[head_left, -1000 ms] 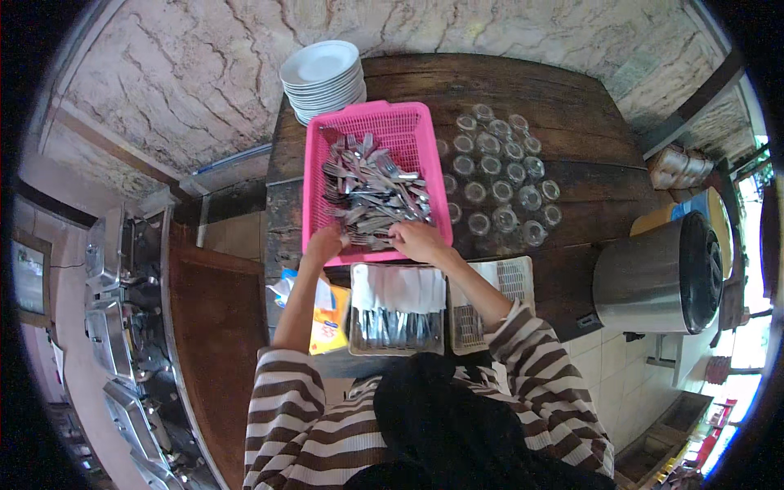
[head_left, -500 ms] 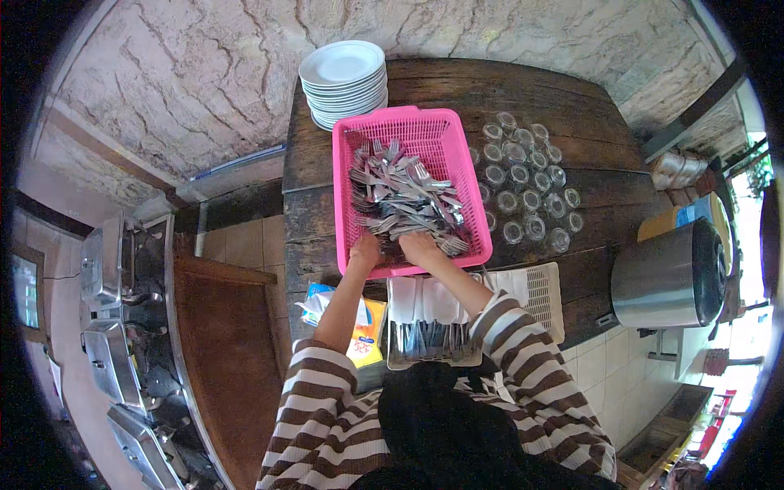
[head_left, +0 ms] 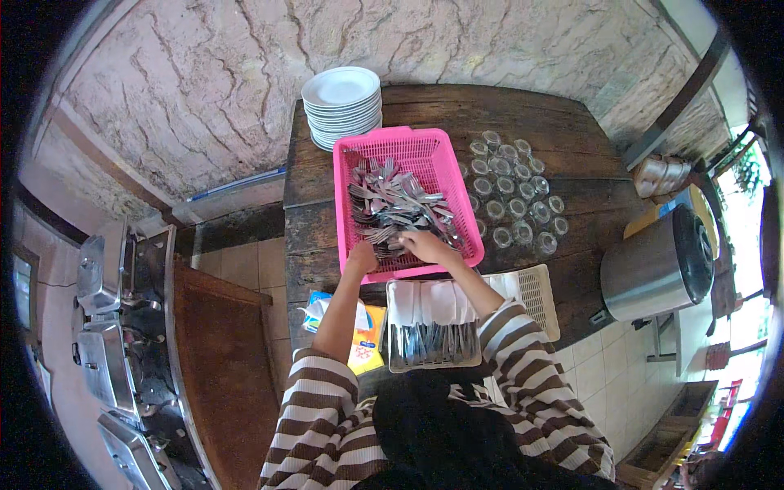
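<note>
A pink plastic basket (head_left: 467, 204) holds a heap of metal cutlery (head_left: 396, 196), with many fork tines showing. Both hands reach into its near end. My left hand (head_left: 363, 257) is closed at the near left corner, and fork tines stand out just beyond its fingers; the handles are hidden. To its right, my right hand (head_left: 426, 247) has its thumb and fingers pinched on a piece of cutlery at the heap's near edge; its kind is hidden. A cream cutlery tray (head_left: 394, 364) close to my body holds white napkins (head_left: 437, 302) and more cutlery (head_left: 430, 341).
White plates (head_left: 341, 88) are stacked at the far left of the dark wooden table (head_left: 523, 106). Several glass jars (head_left: 518, 208) stand right of the basket. A yellow packet (head_left: 367, 343) lies under my left forearm. A large steel pot (head_left: 645, 269) is at the right.
The view has shifted, so the table and basket sit slightly lower. My right hand has moved a little on the heap, its fingers now pinching; my left hand stays at the near corner.
</note>
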Tool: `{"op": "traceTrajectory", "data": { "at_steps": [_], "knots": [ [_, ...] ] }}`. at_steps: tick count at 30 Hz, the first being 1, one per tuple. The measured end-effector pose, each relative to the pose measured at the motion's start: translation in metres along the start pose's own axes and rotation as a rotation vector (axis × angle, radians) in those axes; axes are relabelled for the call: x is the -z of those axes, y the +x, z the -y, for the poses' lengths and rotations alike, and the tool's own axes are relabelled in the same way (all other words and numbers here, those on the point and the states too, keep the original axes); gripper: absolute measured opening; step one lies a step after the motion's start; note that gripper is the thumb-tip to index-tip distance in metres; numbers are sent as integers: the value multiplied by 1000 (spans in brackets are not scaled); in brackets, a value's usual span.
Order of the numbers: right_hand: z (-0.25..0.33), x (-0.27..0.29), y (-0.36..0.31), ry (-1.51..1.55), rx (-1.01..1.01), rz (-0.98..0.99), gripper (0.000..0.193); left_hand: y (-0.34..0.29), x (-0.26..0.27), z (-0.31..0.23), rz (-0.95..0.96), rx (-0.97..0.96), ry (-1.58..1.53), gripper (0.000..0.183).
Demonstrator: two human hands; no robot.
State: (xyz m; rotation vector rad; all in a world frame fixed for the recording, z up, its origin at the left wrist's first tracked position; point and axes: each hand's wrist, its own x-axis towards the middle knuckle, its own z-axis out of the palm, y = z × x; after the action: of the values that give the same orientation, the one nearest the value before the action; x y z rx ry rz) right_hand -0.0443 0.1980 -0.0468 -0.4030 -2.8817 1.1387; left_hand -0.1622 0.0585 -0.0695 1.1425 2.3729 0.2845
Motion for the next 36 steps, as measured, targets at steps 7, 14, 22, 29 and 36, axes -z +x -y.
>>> {"op": "traceTrajectory", "data": {
  "at_steps": [7,14,22,29,36],
  "knots": [
    [14,23,-12,229,-42,-309,23,-31,3,-12,-311,111,-295,39],
    [64,38,-25,509,56,-330,24,-82,63,-9,-630,-125,-348,24],
    [103,44,-28,225,212,-318,20,-81,121,-25,-448,-241,-236,41],
    [55,5,-40,410,30,-335,22,-78,29,8,-183,-133,80,69],
    [37,-15,-50,577,-24,-358,23,-114,17,-5,-241,-439,147,49]
  ]
}}
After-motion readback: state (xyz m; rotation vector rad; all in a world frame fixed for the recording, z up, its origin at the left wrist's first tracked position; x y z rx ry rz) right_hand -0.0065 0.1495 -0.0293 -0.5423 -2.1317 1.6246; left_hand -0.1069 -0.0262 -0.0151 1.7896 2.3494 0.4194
